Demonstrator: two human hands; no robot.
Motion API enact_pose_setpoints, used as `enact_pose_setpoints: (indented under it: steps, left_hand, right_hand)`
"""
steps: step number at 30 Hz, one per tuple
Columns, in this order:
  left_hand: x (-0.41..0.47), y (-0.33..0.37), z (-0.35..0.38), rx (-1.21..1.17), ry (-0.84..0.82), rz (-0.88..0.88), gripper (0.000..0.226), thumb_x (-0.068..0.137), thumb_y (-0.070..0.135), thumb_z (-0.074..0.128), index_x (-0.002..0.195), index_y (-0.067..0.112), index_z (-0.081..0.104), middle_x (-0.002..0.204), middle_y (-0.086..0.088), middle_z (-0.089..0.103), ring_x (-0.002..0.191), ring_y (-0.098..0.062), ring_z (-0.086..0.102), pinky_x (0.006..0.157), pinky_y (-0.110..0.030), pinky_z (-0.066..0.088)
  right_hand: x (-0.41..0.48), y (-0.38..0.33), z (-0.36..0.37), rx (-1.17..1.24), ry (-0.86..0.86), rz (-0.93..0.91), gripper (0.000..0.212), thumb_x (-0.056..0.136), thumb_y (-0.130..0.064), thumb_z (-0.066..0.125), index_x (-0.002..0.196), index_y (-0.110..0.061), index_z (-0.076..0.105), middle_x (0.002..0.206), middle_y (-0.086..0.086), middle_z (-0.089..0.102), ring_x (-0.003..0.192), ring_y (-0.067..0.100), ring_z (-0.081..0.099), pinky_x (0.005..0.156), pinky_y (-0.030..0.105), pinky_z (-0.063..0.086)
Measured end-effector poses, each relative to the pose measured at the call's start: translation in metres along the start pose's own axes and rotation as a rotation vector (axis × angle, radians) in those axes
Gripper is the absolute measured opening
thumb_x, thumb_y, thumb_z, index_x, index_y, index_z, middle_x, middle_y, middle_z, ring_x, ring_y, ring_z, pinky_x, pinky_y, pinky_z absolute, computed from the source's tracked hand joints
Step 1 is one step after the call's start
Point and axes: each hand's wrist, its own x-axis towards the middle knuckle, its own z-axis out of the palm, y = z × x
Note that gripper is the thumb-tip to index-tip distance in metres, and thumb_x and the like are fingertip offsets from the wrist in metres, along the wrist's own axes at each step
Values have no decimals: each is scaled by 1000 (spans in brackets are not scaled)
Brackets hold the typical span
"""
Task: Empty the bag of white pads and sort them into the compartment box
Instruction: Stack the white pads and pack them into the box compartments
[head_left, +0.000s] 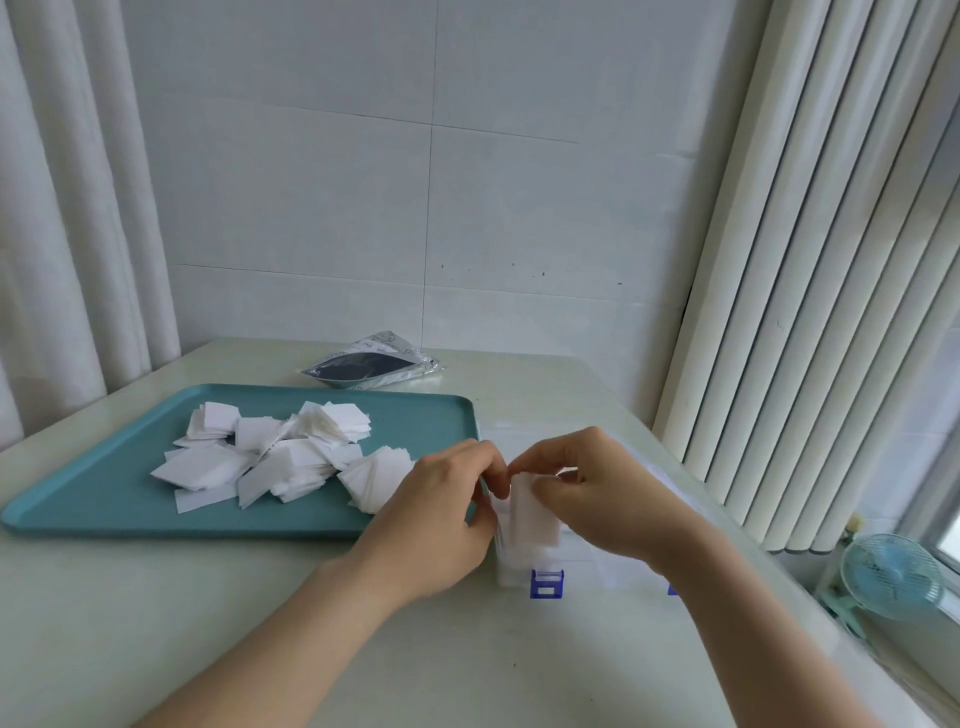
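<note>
We take the teal tray (93, 493) as our marker on the pale counter (260, 623). Beyond the tray's far edge, apart from it, lies the silvery bag (371, 366), flat on its side with its dark mouth open. Far to the right of the tray, past the counter's edge, a small blue fan (883, 577) stands below the vertical blinds (831, 260), and a pale curtain (67, 234) hangs behind the tray's left end. On the tray a loose heap of white pads (270, 457) sprawls across its middle and right half, some fanned out, some in short slipped piles. Just off the tray's right edge sits the clear compartment box (597, 564), with a blue latch (546, 583) on its near side. Both hands and forearms cover much of the box, so we see little of its cells. At the box's end nearest the tray a stack of pads (535, 512) stands upright on edge with its lower end down in the box. It is probably in the corner cell, though the hands hide the dividers. The left hand (441, 514), lying over the tray's near right corner, has its grip closed on the stack's tray-side face. The right hand (602, 493) pinches the stack from the other side, thumb and fingers bent over its upper edge.
</note>
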Motion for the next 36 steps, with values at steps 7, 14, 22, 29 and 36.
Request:
enact_pose_setpoints:
  steps: [7,14,22,29,36]
  left_hand:
    - [1,-2,0,3,24,-18,25,84,6,65,89,30,57,87,19,63,86,-6,60,71,-21,46]
    - [0,3,-3,-34,6,-18,32,85,1,61,98,30,57,91,16,65,87,-6,62,72,-14,45]
    - [0,1,-1,4,-14,-8,33,85,3,56,86,31,73,89,15,61,81,-7,59,73,-20,45]
    - [-2,3,-1,-8,-40,-29,29,89,3,57,95,28,71,98,17,62,86,-6,60,76,-17,45]
    - [-2,5,0,-24,-42,-24,20,94,14,61,96,28,75,97,17,61,86,-6,60,75,-13,42]
  right_hand:
    - [0,4,0,80,41,75,19,90,-10,66,100,-25,73,78,0,76,68,17,70,73,42,61]
    - [-2,1,5,-137,70,3,8,85,-23,77,89,-28,72,72,-5,74,60,6,69,71,37,62]
    - [1,1,18,-297,195,14,27,76,-37,88,79,-29,62,72,-1,68,79,14,61,67,37,57]
    - [4,7,19,-397,165,74,5,89,-21,67,89,-24,72,91,5,68,82,26,64,61,32,53]
    - [0,8,14,-352,171,62,10,88,-22,70,94,-28,65,90,-4,66,91,18,59,68,32,52]
